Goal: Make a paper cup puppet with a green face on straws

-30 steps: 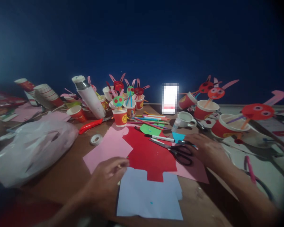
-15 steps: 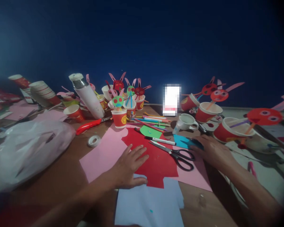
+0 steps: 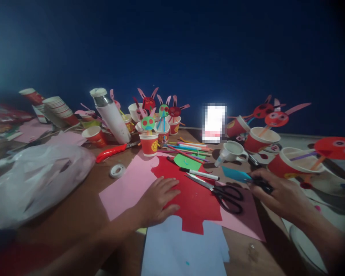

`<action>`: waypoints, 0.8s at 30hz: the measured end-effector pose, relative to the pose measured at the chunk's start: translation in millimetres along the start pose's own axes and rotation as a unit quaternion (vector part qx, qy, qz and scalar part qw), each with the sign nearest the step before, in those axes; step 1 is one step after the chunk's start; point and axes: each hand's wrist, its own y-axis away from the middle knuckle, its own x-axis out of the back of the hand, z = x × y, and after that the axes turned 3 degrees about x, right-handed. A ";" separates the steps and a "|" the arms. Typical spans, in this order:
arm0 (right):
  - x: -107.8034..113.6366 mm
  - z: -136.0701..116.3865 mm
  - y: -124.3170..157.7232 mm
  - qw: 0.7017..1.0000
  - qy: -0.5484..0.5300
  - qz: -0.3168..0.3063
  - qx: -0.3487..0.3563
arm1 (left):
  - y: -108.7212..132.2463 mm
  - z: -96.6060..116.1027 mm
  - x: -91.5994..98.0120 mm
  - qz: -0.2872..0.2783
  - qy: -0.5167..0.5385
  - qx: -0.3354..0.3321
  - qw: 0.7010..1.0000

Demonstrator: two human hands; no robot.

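Note:
My left hand (image 3: 161, 197) lies with fingers spread on the red paper (image 3: 194, 199), which has a cut outline. My right hand (image 3: 278, 189) is closed at the right, gripping a blue piece of paper (image 3: 234, 174) by its right end. A small dark object (image 3: 263, 184) shows at the same fingers; its kind is unclear. Between the hands, black-handled scissors (image 3: 228, 197) lie on the red and pink paper. A capped black-and-white marker (image 3: 201, 173) lies just above them, beside a green paper piece (image 3: 186, 161). Pale blue sheets (image 3: 184, 249) lie nearest me.
At the left are a white plastic bag (image 3: 40, 180), a tape roll (image 3: 117, 171) and a red-handled knife (image 3: 110, 152). A white flask (image 3: 110, 119) and paper cups with paper rabbit faces (image 3: 148, 122) stand behind. A mug (image 3: 232, 150) and more cups (image 3: 261, 140) are at the right.
My right hand has lifted the blue paper and drawn it to the right. My left hand stays on the red paper. The whole view has shifted slightly.

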 end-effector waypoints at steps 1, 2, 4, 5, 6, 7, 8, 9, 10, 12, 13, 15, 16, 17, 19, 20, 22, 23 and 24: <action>1.6 -7.5 0.9 1.000 -0.026 0.016 0.003 | -1.3 0.9 2.4 0.025 0.012 0.004 1.000; 2.2 -17.1 2.0 0.998 -0.053 0.028 0.000 | -2.7 2.4 5.0 0.050 0.034 0.011 0.998; 0.4 -41.2 4.8 0.991 -0.132 0.020 -0.005 | -5.4 6.8 9.0 0.090 0.108 0.035 0.989; -1.7 -54.7 6.5 0.987 -0.161 0.007 0.007 | -6.5 9.0 9.9 0.103 0.158 0.056 0.980; -4.5 -68.2 8.2 0.982 -0.187 -0.015 0.017 | -7.3 11.0 9.8 0.110 0.210 0.083 0.968; -7.7 -80.8 9.9 0.974 -0.213 -0.066 0.024 | -7.9 12.6 8.9 0.107 0.259 0.113 0.953; -11.0 -92.0 11.5 0.967 -0.237 -0.083 0.036 | -8.3 13.7 7.4 0.096 0.300 0.141 0.938; -14.3 -101.2 12.9 0.962 -0.252 -0.099 0.038 | -8.6 14.4 5.6 0.079 0.329 0.165 0.927; -17.5 -108.2 14.1 0.957 -0.263 -0.114 0.039 | -8.9 14.9 3.8 0.057 0.345 0.181 0.919; -22.9 -116.1 16.1 0.953 -0.272 -0.125 0.037 | -9.9 15.9 1.0 0.028 0.347 0.188 0.918; -25.2 -117.6 17.0 0.953 -0.273 -0.126 0.039 | -10.5 16.7 0.3 0.021 0.341 0.183 0.922; -28.7 -118.1 18.9 0.955 -0.268 -0.116 0.049 | -12.0 18.6 -0.1 0.025 0.329 0.158 0.931; -29.9 -117.8 19.9 0.958 -0.260 -0.107 0.058 | -12.5 19.5 0.1 0.031 0.326 0.141 0.934; -30.8 -117.4 20.7 0.961 -0.250 -0.097 0.068 | -12.6 20.2 0.4 0.038 0.321 0.128 0.938; -31.6 -116.8 21.8 0.968 -0.220 -0.077 0.089 | -11.7 20.0 0.8 0.040 0.308 0.124 0.942; -31.7 -116.5 21.9 0.971 -0.205 -0.069 0.100 | -10.7 19.2 0.8 0.036 0.302 0.136 0.943; -32.0 -115.6 21.4 0.975 -0.178 -0.057 0.116 | -8.0 16.4 0.6 0.020 0.287 0.171 0.942; -32.8 -114.9 21.1 0.977 -0.167 -0.051 0.121 | -6.7 14.8 0.4 0.012 0.278 0.185 0.943; -34.0 -113.9 20.7 0.979 -0.154 -0.045 0.126 | -5.6 13.3 0.2 0.007 0.267 0.195 0.944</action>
